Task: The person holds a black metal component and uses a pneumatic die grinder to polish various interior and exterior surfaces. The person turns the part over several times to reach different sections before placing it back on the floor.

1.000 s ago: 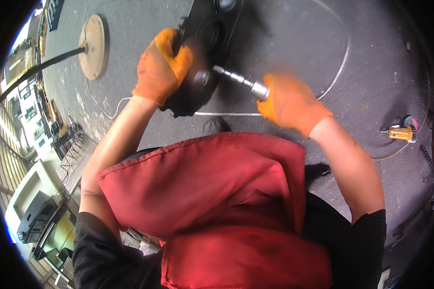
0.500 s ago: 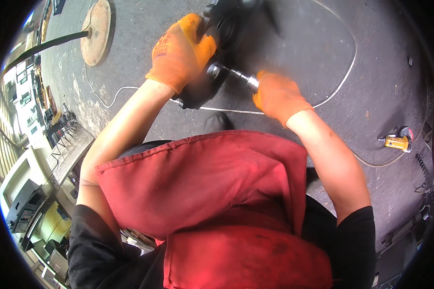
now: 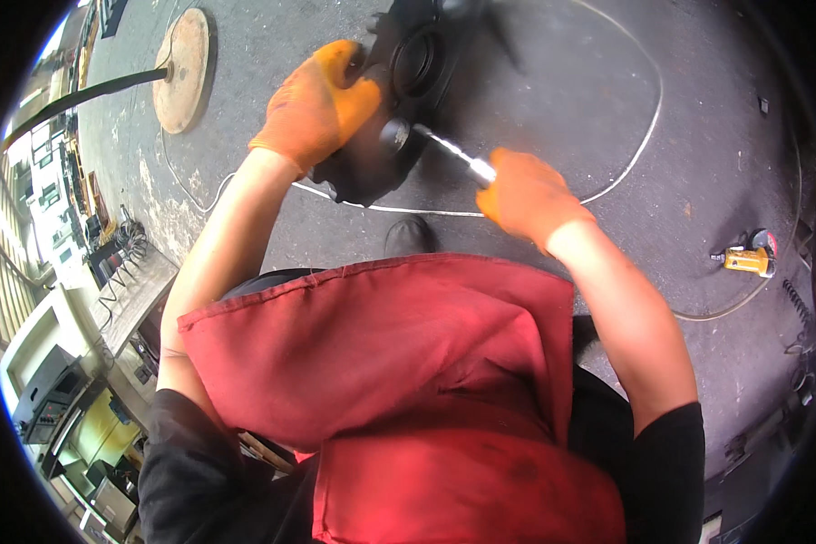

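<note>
A large black part point(image 3: 431, 100) with a round ringed opening and a jagged rim stands upright at the top centre, blurred in places by grey haze. My left hand point(image 3: 317, 109), in an orange glove, grips its left side, thumb and forefinger curved around a dark section; the other fingertips are hidden. In my gloved right hand point(image 3: 530, 199) is a slim rotary tool point(image 3: 479, 167) with a silver nose and a thin bit. The bit points up-left at the part's lower area, close beside a pale rounded spot. I cannot tell whether its tip touches.
A yellow angle grinder point(image 3: 748, 260) lies on the grey floor at the right. One thin pale hose point(image 3: 648, 136) loops around the work. At the upper left is a round base point(image 3: 181, 72) with a black pole. A bench point(image 3: 131, 304) with coiled cables stands left.
My left hand has shifted left and slightly down, uncovering more of the ringed opening. The tool in my right hand has moved slightly right and down.
</note>
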`<state>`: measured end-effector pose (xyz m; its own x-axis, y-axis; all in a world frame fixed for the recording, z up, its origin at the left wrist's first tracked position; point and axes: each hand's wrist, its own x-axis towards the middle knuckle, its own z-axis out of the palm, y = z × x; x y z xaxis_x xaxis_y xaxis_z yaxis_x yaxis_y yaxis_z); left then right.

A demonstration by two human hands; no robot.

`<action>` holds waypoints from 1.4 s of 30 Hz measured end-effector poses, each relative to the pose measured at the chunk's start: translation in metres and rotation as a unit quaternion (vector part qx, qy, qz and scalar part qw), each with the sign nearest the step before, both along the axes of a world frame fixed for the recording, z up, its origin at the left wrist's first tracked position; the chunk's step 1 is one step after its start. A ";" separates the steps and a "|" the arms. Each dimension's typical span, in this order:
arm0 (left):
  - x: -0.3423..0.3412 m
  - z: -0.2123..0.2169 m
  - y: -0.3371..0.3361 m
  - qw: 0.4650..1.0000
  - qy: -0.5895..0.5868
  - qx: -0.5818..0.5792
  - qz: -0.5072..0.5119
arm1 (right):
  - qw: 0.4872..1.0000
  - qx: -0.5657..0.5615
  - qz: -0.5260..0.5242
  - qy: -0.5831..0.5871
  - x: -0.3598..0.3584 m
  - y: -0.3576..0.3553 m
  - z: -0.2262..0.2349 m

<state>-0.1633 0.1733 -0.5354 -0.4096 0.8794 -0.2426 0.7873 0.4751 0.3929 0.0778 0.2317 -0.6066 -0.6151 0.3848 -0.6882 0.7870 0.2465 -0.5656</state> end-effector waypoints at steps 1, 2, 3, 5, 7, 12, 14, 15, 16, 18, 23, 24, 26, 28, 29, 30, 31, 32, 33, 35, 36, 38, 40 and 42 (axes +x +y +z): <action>-0.013 -0.009 -0.009 1.000 -0.003 0.020 0.012 | 1.000 0.010 -0.011 0.006 0.010 -0.002 0.000; -0.033 -0.025 -0.022 0.999 -0.007 0.041 0.023 | 0.999 0.021 -0.023 0.012 0.022 -0.005 -0.003; -0.049 -0.033 -0.031 0.998 -0.010 0.059 0.035 | 0.999 0.040 -0.028 0.014 0.034 -0.009 -0.007; -0.071 -0.035 -0.024 0.978 -0.136 -0.034 0.157 | 0.998 0.047 -0.041 -0.017 0.054 -0.015 -0.009; -0.121 -0.076 -0.036 0.966 -0.215 0.015 0.144 | 0.997 0.030 -0.048 -0.059 0.068 -0.016 -0.006; -0.154 -0.126 -0.049 0.966 -0.214 0.023 0.140 | 0.992 0.030 -0.063 -0.101 0.099 -0.017 -0.008; -0.150 -0.133 -0.051 0.973 -0.178 0.051 0.134 | 0.990 -0.008 -0.087 -0.115 0.099 -0.010 -0.004; -0.149 -0.133 -0.050 0.969 -0.199 0.056 0.136 | 0.988 -0.011 -0.099 -0.120 0.096 -0.008 -0.003; -0.147 -0.131 -0.051 0.964 -0.218 0.061 0.137 | 0.986 -0.014 -0.111 -0.125 0.094 -0.007 -0.003; -0.129 -0.112 -0.057 0.995 -0.024 0.055 0.082 | 0.990 0.013 -0.099 -0.099 0.094 -0.005 -0.006; -0.033 -0.089 -0.102 0.991 0.088 -0.016 -0.101 | 0.986 -0.006 -0.145 -0.088 0.075 0.005 -0.011; -0.008 -0.093 -0.106 0.987 0.092 0.035 -0.123 | 0.984 -0.016 -0.154 -0.082 0.072 0.007 -0.015; -0.001 -0.122 -0.113 0.980 0.149 -0.063 -0.113 | 0.987 0.010 -0.138 -0.076 0.069 0.009 -0.019; -0.014 -0.134 -0.108 0.980 0.150 -0.091 -0.093 | 0.992 0.037 -0.109 -0.060 0.075 0.010 -0.027; -0.020 -0.136 -0.110 0.983 0.140 -0.071 -0.101 | 0.991 0.041 -0.107 -0.064 0.076 0.009 -0.026; -0.029 -0.136 -0.113 0.984 0.133 -0.051 -0.111 | 0.991 0.044 -0.108 -0.064 0.076 0.008 -0.024; -0.037 -0.135 -0.115 0.984 0.126 -0.031 -0.122 | 0.991 0.048 -0.110 -0.065 0.076 0.007 -0.022; -0.045 -0.133 -0.115 0.986 0.061 -0.094 -0.121 | 0.990 0.042 -0.118 -0.070 0.076 0.007 -0.017; -0.044 -0.132 -0.116 0.985 0.064 -0.104 -0.120 | 0.989 0.035 -0.124 -0.076 0.076 0.006 -0.012; -0.041 -0.131 -0.115 0.983 0.068 -0.122 -0.119 | 0.986 0.026 -0.140 -0.085 0.076 0.004 -0.006; -0.026 -0.125 -0.116 0.993 0.071 -0.015 -0.092 | 0.985 0.021 -0.147 -0.089 0.077 0.002 -0.004; 0.008 -0.132 -0.110 0.987 0.124 -0.020 -0.098 | 0.985 0.037 -0.144 -0.087 0.082 0.000 -0.004; 0.031 -0.139 -0.086 0.983 0.114 -0.128 -0.065 | 0.986 0.074 -0.127 -0.074 0.098 -0.006 -0.014; 0.028 -0.156 -0.075 0.974 0.167 -0.132 -0.072 | 0.985 0.085 -0.130 -0.071 0.101 -0.013 -0.017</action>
